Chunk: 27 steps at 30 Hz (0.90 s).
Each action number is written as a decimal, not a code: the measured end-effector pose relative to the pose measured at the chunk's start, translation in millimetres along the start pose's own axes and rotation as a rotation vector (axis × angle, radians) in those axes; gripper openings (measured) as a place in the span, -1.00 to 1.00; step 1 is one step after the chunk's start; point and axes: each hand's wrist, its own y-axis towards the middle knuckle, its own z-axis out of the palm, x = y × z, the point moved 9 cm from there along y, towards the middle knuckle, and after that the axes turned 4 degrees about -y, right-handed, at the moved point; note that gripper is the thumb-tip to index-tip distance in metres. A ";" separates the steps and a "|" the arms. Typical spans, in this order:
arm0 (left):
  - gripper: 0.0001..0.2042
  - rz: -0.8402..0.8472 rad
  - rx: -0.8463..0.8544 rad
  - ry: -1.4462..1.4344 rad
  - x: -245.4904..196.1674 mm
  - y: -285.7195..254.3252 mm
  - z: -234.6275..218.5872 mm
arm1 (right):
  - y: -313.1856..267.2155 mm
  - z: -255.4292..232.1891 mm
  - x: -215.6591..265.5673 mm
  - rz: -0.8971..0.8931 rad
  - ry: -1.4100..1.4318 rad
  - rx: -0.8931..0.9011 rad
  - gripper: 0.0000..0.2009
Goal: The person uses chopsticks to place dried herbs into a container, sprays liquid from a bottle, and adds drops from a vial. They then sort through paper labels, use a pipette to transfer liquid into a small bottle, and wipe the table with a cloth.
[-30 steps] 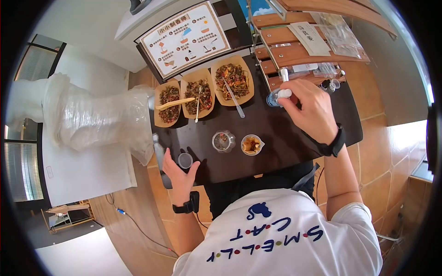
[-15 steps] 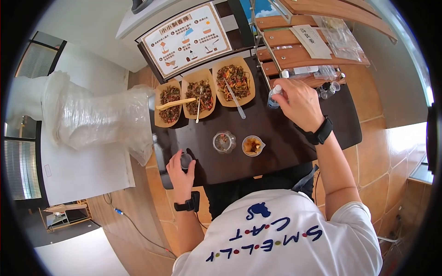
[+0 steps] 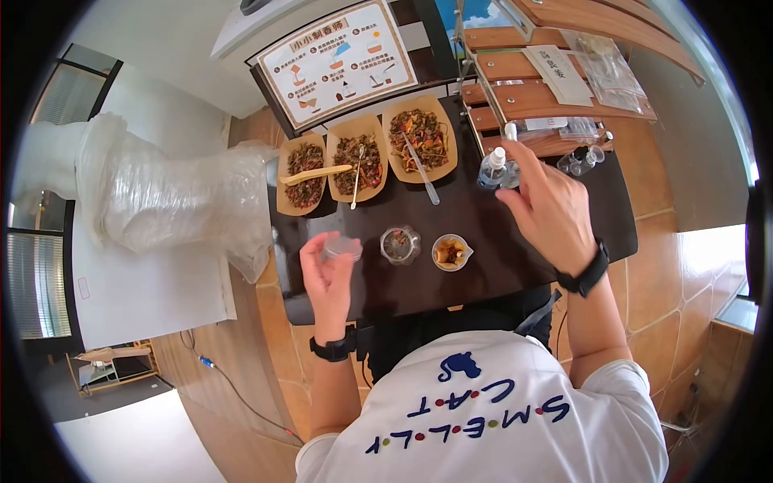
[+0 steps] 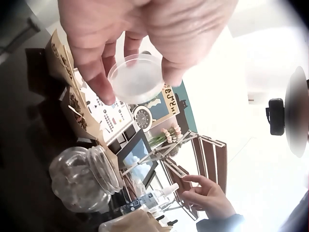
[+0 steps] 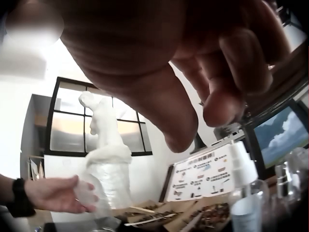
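Observation:
My left hand (image 3: 326, 274) pinches a translucent round plastic lid (image 4: 136, 79) by its edge, raised over the left part of the dark table. To its right is a clear rounded jar (image 3: 398, 246) without a cover, a few dried bits inside. Beside the jar sits a small cup (image 3: 451, 253) of brownish-yellow pieces. My right hand (image 3: 555, 211) is over the right of the table, thumb and fingers apart, holding nothing. Just left of its fingertips a spray bottle (image 3: 491, 172) with a white top stands upright; a second white top shows behind it.
Three paper trays (image 3: 412, 179) of dried plant mix line the back, with a wooden spoon (image 3: 318, 175) and a plastic dropper (image 3: 422, 171) on them. Behind stands a printed instruction board (image 3: 338, 68). A slatted wooden rack (image 3: 515, 68) and small clear bottles (image 3: 581, 159) occupy the right.
My left hand has picked the lid up off the table and moved it up and right. My right hand has let go of the spray bottle and drawn back to the right.

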 end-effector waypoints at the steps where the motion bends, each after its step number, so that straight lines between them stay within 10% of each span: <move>1: -0.58 0.057 0.054 -0.071 0.0 2.7 8.2 | -6.4 -6.1 6.5 -0.003 0.006 0.007 -0.58; 6: -0.45 0.202 0.218 -0.299 0.9 7.2 45.1 | -22.6 7.5 28.5 -0.149 0.192 0.143 -0.54; 14: -0.44 0.382 0.326 0.174 20.9 1.0 63.7 | -19.9 49.7 71.1 -0.404 0.341 0.174 -0.54; 27: -0.32 0.258 0.349 0.109 48.9 -5.2 62.8 | -25.5 138.2 111.2 -0.554 0.115 0.295 -0.54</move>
